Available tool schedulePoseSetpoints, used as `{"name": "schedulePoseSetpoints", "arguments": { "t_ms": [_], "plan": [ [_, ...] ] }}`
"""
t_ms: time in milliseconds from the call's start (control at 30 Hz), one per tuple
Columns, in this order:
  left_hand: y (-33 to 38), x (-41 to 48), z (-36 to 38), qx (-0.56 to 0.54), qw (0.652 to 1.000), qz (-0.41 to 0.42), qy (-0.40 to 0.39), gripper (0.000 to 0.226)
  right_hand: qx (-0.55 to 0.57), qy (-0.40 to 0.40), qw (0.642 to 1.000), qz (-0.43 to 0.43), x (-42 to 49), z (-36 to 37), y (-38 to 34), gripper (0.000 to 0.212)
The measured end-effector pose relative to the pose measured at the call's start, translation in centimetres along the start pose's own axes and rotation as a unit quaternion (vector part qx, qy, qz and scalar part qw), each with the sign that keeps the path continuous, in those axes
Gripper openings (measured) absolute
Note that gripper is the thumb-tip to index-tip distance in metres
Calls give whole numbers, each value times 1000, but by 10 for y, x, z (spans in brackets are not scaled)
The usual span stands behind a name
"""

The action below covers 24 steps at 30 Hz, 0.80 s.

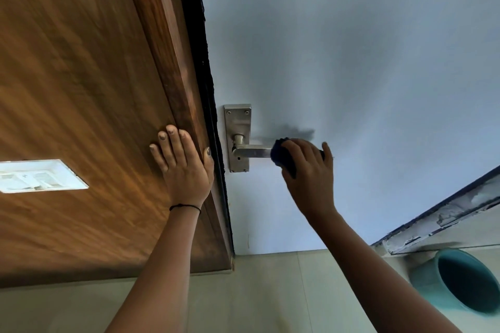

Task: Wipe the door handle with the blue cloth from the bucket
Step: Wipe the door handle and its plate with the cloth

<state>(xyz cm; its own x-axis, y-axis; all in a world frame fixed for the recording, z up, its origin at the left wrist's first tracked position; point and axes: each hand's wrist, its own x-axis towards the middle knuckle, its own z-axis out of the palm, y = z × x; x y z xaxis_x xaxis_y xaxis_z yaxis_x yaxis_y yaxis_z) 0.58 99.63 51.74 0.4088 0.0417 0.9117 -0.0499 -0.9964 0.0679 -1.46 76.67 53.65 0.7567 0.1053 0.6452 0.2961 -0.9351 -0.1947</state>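
Note:
A silver lever door handle (250,152) on a metal backplate (238,121) is fixed to the pale blue door. My right hand (308,170) grips a dark blue cloth (281,154) wrapped around the outer end of the lever; most of the cloth is hidden under my fingers. My left hand (184,162) lies flat with fingers spread on the brown wooden panel beside the door edge, holding nothing. A teal bucket (427,281) stands on the floor at the lower right, its inside dark.
The brown wooden panel (81,89) fills the left, with a white switch plate (40,176) set in it. A black strip (208,76) runs between wood and blue door. Pale floor tiles (270,292) lie below. A chipped frame edge (446,213) slants above the bucket.

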Motion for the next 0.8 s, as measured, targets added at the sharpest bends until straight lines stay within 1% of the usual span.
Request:
{"name": "schedulePoseSetpoints", "arguments": {
  "t_ms": [100, 167, 200, 233, 300, 333, 400, 500, 533, 600, 633, 667, 700, 733, 800],
  "plan": [
    [3, 1, -4, 9, 1000, -4, -12, 73, 40, -8, 998, 52, -4, -8, 13, 50],
    [5, 1, -7, 17, 999, -17, -25, 73, 105, -24, 987, 119, -6, -15, 20, 46],
    [8, 1, -10, 19, 999, -31, -34, 74, 149, -40, 975, 161, -8, -21, 24, 44],
    [11, 1, -13, 17, 998, -47, -44, 74, 198, -58, 956, 207, -11, -27, 27, 43],
    [21, 2, -22, 2, 994, -85, -65, 69, 301, -84, 902, 298, -16, -39, 31, 41],
    [28, 3, -28, -16, 991, -107, -78, 67, 344, -87, 876, 328, -21, -46, 34, 40],
    [42, 4, -42, -68, 980, -152, -112, 68, 403, -92, 838, 356, -31, -60, 41, 40],
    [68, 0, -62, -135, 953, -221, -158, 76, 466, -116, 789, 383, -51, -86, 57, 42],
    [80, -5, -69, -145, 945, -236, -176, 78, 481, -125, 774, 393, -59, -96, 63, 42],
    [112, -19, -81, -191, 927, -234, -222, 81, 512, -135, 742, 410, -78, -117, 79, 40],
    [131, -26, -87, -243, 909, -227, -252, 80, 531, -137, 725, 417, -89, -126, 87, 38],
    [155, -33, -94, -308, 874, -231, -296, 76, 549, -138, 705, 428, -100, -138, 98, 37],
    [180, -36, -102, -373, 820, -250, -355, 71, 567, -139, 681, 442, -111, -148, 110, 36],
    [207, -41, -110, -426, 750, -278, -423, 66, 583, -139, 659, 455, -122, -160, 122, 35],
    [260, -49, -126, -486, 599, -327, -546, 61, 609, -128, 618, 480, -144, -183, 145, 33]
  ]
}}
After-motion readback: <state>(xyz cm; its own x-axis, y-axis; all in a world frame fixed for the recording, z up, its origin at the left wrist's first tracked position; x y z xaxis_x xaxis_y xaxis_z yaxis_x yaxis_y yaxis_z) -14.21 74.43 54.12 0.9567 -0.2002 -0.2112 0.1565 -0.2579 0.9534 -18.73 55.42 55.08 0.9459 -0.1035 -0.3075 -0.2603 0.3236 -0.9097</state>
